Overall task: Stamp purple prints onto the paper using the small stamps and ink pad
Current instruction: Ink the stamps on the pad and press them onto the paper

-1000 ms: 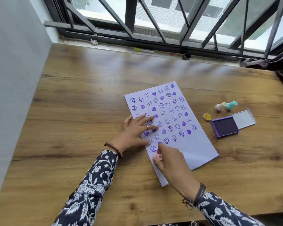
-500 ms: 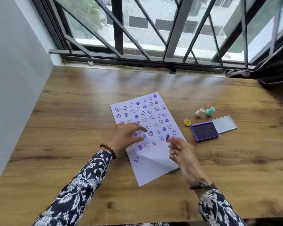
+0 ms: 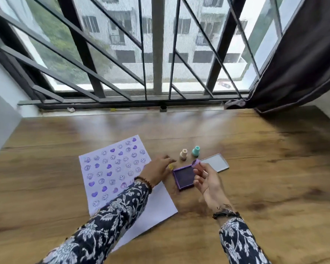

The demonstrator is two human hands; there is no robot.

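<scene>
A white paper [image 3: 156,206] covered with several purple smiley and heart prints lies on the wooden table. Right of it sits the open purple ink pad [image 3: 183,177], its clear lid [image 3: 215,162] lying beside it. My right hand [image 3: 206,181] holds a small purple-faced stamp [image 3: 195,163] above the pad's far right corner. My left hand [image 3: 157,169] reaches across the paper's right edge, fingers spread, over a small yellow stamp [image 3: 171,166] that it partly hides. A beige stamp [image 3: 183,154] and a teal stamp [image 3: 195,151] stand upright behind the pad.
The wooden table [image 3: 265,178] ends at a barred window [image 3: 157,54] with a sill at the back. A dark curtain [image 3: 297,60] hangs at the right. A grey wall [image 3: 0,119] borders the table's left side.
My right hand lifted the stamp off the paper and carried it right, over the ink pad. My left hand left the paper and moved right toward the yellow stamp. The camera tilted upward.
</scene>
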